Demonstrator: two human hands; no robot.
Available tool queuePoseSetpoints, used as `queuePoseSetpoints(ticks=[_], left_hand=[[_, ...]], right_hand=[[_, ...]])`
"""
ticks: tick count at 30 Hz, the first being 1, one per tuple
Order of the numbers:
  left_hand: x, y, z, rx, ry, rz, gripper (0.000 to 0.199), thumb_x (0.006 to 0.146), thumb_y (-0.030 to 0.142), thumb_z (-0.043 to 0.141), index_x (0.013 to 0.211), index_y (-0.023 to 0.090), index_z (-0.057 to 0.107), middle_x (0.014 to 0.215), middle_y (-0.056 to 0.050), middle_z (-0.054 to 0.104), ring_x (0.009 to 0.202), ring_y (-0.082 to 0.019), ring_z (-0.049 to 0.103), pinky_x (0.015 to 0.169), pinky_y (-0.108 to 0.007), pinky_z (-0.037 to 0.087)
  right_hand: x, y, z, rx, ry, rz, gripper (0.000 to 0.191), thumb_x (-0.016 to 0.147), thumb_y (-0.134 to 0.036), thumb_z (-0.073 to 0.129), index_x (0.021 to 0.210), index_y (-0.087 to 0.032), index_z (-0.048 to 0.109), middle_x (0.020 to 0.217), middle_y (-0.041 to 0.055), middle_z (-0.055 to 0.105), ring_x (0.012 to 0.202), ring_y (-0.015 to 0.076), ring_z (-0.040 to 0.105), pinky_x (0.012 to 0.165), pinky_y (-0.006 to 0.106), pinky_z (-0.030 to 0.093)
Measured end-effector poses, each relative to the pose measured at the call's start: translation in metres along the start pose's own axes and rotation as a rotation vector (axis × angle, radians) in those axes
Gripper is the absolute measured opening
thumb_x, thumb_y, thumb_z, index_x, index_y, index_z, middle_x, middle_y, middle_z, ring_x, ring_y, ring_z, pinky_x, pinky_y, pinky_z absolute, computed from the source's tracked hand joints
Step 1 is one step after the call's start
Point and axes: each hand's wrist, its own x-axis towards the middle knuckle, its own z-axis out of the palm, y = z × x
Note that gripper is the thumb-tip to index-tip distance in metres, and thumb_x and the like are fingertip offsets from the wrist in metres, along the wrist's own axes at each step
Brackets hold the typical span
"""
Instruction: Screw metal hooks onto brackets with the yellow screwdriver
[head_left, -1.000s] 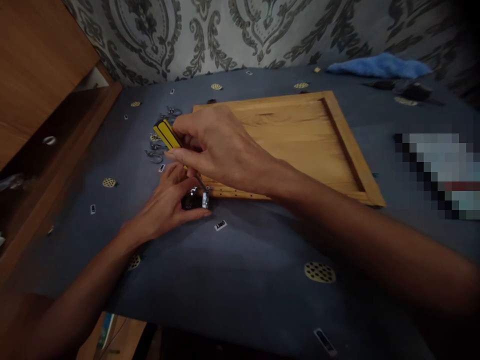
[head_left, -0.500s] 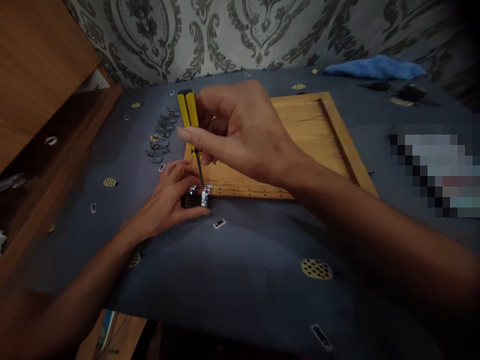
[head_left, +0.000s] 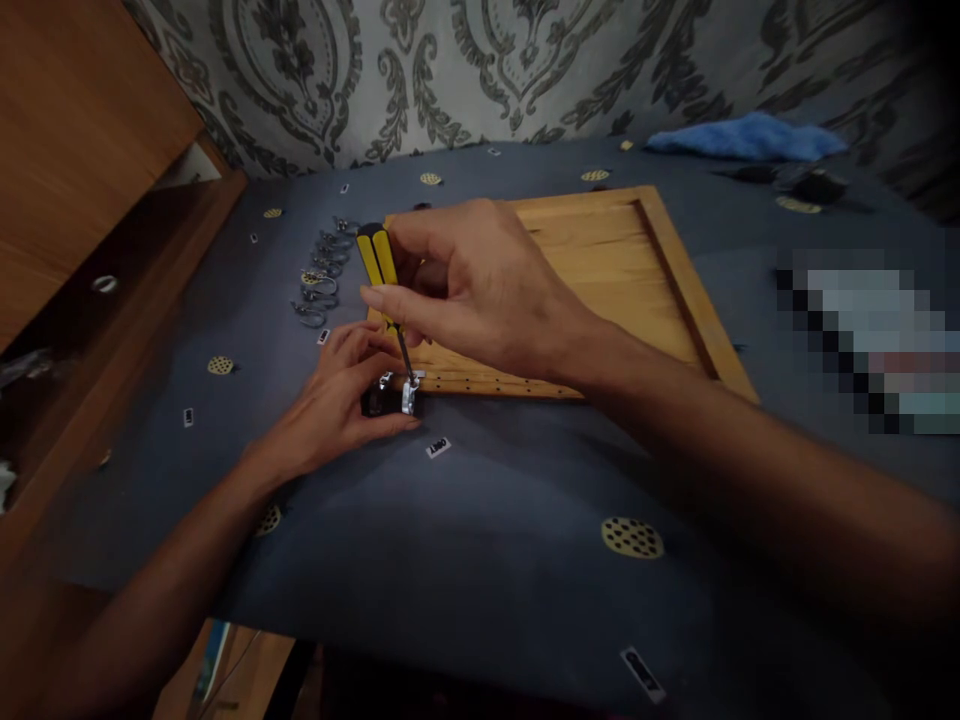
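Observation:
My right hand [head_left: 480, 285] is closed round the yellow-and-black handle of a screwdriver [head_left: 377, 262]. The tool leans slightly, its tip down at a shiny metal hook [head_left: 409, 396] on the near edge of a wooden tray [head_left: 694, 290]. Around that hook, thumb below and fingers above, my left hand [head_left: 334, 395] grips it against the wood at the tray's near left corner. A second metal hook [head_left: 385, 381] sits just left of it, partly covered by my fingers. Small dark holes run along the near edge to the right.
Several loose metal hooks [head_left: 321, 265] lie in a row left of the tray on the dark patterned cloth [head_left: 510, 540]. A blue cloth [head_left: 746, 135] lies at the back right, with a dark object [head_left: 814, 182] before it. Wooden furniture [head_left: 82, 130] borders the left side.
My right hand and the screwdriver have come down a little, and the tip has shifted slightly right onto the hook. My left hand has stayed in place.

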Motion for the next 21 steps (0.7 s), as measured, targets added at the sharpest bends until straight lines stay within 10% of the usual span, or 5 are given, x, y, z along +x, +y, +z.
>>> queuePoseSetpoints(ticks=[21], left_hand=[[0.000,0.003,-0.005,0.015,-0.068,-0.066,0.050,0.096,0.055,0.077,0.134,0.023,0.071,0.144,-0.011,0.064,0.138,-0.038,0.052,0.119,-0.059,0.046]], right_hand=[[0.003,-0.004,-0.013,-0.046,-0.253,-0.179,0.031,0.099,-0.013,0.068,0.077,-0.019,0.048,0.078,-0.0042,0.054,0.078,0.0106,0.052,0.072,0.026,0.039]])
